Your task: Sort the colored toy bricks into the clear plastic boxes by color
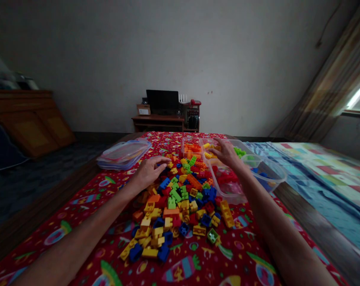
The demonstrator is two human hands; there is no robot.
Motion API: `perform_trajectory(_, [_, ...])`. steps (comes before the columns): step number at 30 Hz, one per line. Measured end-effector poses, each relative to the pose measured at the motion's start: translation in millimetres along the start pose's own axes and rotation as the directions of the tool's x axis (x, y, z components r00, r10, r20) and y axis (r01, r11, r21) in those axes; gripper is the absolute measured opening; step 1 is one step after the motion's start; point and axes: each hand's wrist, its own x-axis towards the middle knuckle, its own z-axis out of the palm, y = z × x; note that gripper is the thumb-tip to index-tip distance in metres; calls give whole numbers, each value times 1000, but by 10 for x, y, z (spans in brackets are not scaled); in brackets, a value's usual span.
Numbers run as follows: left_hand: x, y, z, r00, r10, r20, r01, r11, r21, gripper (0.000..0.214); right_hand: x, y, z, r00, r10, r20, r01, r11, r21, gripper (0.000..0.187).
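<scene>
A heap of plastic building bricks (180, 202) in yellow, orange, red, blue and green lies on a red patterned cloth (78, 206). My left hand (150, 171) rests on the heap's far left edge, fingers curled and pinched together over small bricks. My right hand (226, 153) reaches over a clear plastic container (227, 190) that holds red bricks, near a compartment with yellow bricks (209, 153). Its fingers are bent, and what they hold is hidden.
More clear containers hold orange bricks (191, 149), green bricks (239, 151) and blue ones at the right. Stacked clear lids (123, 155) lie at the far left. A patchwork blanket (316, 171) lies to the right. A desk with a monitor (162, 102) stands against the wall.
</scene>
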Motion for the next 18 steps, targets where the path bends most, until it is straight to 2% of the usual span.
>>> perform_trajectory(2, [3, -20, -22, 1000, 13, -23, -12, 999, 49, 37, 31, 91, -6, 1000, 16, -15, -16, 1000, -22, 48])
perform_trajectory(4, [10, -39, -40, 999, 23, -34, -20, 995, 99, 39, 41, 90, -39, 1000, 7, -14, -8, 999, -41, 46])
perform_trajectory(10, [218, -251, 38, 990, 136, -37, -125, 970, 208, 55, 18, -166, -113, 995, -93, -28, 92, 996, -16, 35])
perform_trajectory(12, [360, -389, 104, 996, 93, 9, -94, 976, 194, 61, -9, -255, -103, 991, -130, -13, 130, 991, 3, 34])
perform_trajectory(15, [585, -588, 161, 992, -81, 94, 70, 990, 119, 67, -58, -360, -97, 983, -180, 20, 180, 984, 11, 30])
perform_trajectory(18, [773, -703, 141, 991, -100, 86, 96, 994, 54, 71, -96, -434, -120, 978, -192, 84, 190, 981, 28, 28])
